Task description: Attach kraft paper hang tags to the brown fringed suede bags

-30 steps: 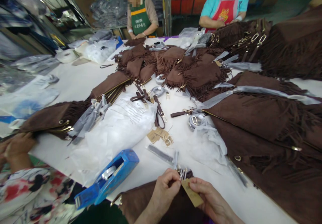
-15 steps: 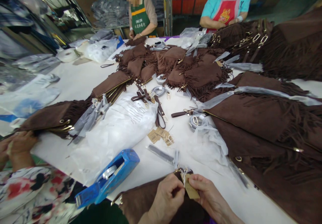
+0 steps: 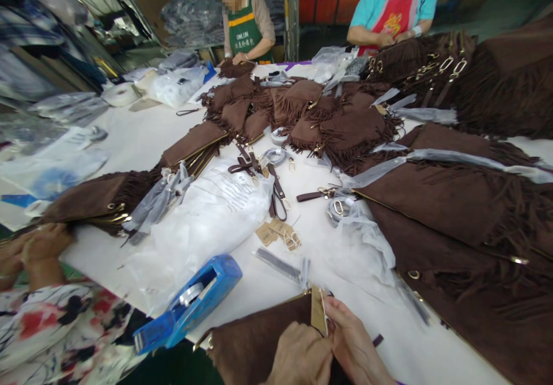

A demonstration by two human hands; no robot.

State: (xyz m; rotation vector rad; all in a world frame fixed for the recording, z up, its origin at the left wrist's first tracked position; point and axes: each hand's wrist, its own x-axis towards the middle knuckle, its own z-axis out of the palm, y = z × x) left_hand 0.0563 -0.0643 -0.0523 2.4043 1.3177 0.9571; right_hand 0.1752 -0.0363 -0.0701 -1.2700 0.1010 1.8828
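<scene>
Right of the blue tape dispenser (image 3: 173,321), a fringed-type brown bag (image 3: 246,339) is laid at the near table edge (image 3: 196,334), zipper edge partly in view. Farther right of the dispenser, a tan tag (image 3: 318,310) is held near-upright at the bag's far edge, close to the metal fittings. The tag is clamped by the right hand (image 3: 352,339), thumb and fingers closed on its side. White cord (image 3: 323,304) is seen along the tag. The left hand (image 3: 298,353) is curled, knuckles up, and set against the right fingers at the tag's lower end; whether anything is pinched in it cannot be told.

The tag is already brought to the bag, so the tagging is judged to be underway; whether the cord is looped or fastened cannot be confirmed, as the view is blocked by the fingers.

Beyond the dispenser, to its right, loose tags (image 3: 266,233) and a wrapped strip (image 3: 279,264) are left on the table. Just beyond it, a white plastic bag (image 3: 203,223) is spread. Left of it, a co-worker's hand (image 3: 45,249) is seen by more brown bags (image 3: 86,197).
</scene>
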